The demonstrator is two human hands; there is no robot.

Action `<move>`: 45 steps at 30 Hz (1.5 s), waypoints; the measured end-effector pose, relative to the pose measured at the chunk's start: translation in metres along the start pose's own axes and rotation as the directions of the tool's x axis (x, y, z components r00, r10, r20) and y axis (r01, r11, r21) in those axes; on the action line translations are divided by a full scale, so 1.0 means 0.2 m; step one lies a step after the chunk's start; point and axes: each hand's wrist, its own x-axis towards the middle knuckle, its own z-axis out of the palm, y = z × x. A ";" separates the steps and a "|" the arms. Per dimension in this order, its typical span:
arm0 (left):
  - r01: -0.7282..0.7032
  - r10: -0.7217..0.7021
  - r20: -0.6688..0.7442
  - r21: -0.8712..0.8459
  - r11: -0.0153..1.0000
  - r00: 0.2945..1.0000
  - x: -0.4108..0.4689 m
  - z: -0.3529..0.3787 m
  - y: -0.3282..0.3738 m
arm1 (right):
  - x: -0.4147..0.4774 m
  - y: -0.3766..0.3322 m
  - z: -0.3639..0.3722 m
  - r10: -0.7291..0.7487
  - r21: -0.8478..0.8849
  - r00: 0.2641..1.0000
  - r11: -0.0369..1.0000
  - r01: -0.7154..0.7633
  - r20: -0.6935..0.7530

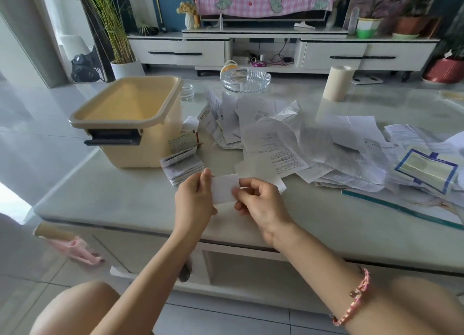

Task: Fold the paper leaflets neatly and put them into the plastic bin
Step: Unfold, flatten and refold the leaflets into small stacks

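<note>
A small white folded leaflet (224,189) is held above the table's near edge between both hands. My left hand (194,204) pinches its left end and my right hand (261,204) pinches its right end. The beige plastic bin (140,143) stands open at the left of the table, with a dark latch facing me. A small stack of folded leaflets (182,167) lies on the table just right of the bin. A wide heap of unfolded leaflets (313,143) covers the table's middle and right.
A glass ashtray (247,80) sits behind the heap, and a cream paper roll (337,83) stands at the back right. A teal-edged booklet (401,209) lies near the front right edge. Beyond the pale table (120,204) is a white TV cabinet (276,48).
</note>
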 end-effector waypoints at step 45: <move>-0.286 0.313 0.533 -0.135 0.949 0.786 -0.23 0.15 0.15 | -0.23 -0.23 -0.51 -0.173 -0.268 0.951 0.932 0.242 0.258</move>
